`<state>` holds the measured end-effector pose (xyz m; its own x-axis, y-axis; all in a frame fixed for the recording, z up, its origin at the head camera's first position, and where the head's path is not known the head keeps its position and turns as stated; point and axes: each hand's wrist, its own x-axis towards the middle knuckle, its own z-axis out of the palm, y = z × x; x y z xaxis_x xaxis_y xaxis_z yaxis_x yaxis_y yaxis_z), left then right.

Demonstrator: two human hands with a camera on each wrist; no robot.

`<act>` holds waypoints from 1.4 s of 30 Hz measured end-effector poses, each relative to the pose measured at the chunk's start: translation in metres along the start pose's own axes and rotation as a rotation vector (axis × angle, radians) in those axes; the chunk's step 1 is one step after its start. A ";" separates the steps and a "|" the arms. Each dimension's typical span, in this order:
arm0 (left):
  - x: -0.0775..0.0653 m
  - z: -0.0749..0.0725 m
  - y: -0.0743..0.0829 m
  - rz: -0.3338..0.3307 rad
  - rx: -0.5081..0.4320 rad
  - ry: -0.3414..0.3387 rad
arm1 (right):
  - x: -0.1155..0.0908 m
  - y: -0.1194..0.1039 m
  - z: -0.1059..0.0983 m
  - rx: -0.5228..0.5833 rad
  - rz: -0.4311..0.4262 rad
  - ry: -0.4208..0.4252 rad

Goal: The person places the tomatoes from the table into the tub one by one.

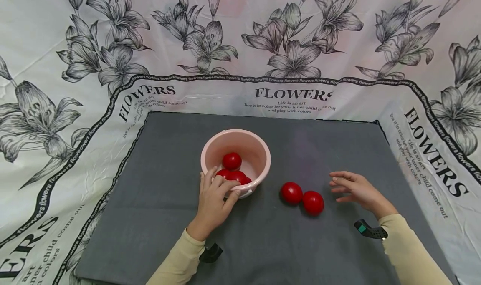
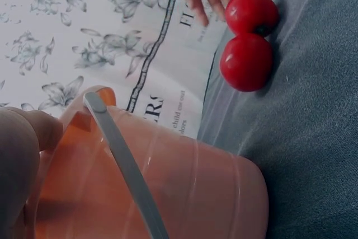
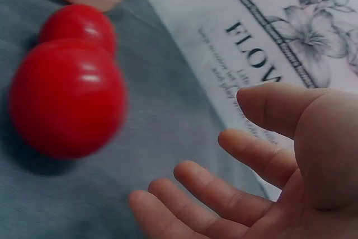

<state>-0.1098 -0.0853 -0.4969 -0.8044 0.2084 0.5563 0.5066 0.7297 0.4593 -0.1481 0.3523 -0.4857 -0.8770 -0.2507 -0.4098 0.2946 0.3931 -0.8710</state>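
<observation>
Gripping the edge of the round pink plastic bucket (image 1: pixel 251 151), the left hand (image 1: pixel 214 199) seems to stop it tipping, with some shiny round red balls (image 1: pixel 231 161) inside by its fingers. The right hand (image 1: pixel 357 190) holds nothing, its fingers loose, and two more red balls (image 1: pixel 291 192) touch on the flat gray tabletop (image 1: pixel 150 235) between the hands, perhaps put there for easy reach.
</observation>
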 end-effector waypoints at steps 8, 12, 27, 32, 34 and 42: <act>0.000 0.000 0.000 0.002 -0.011 0.009 | 0.012 0.012 0.027 0.000 0.027 -0.088; 0.000 0.000 0.000 0.004 -0.019 0.009 | 0.017 0.015 0.036 0.001 0.034 -0.123; 0.000 0.001 -0.001 0.009 -0.010 0.014 | 0.022 0.017 0.045 -0.021 -0.002 -0.139; 0.000 0.000 0.000 0.011 -0.013 0.016 | 0.023 0.017 0.045 -0.014 0.007 -0.133; 0.000 0.000 0.000 0.004 -0.012 0.010 | 0.023 0.016 0.045 -0.010 0.011 -0.131; 0.000 -0.001 0.000 -0.018 -0.010 -0.011 | 0.024 0.014 0.041 0.000 0.033 -0.107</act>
<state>-0.1100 -0.0860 -0.4960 -0.8166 0.2029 0.5403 0.4953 0.7268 0.4758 -0.1500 0.3154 -0.5186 -0.8216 -0.3306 -0.4645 0.3225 0.4024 -0.8568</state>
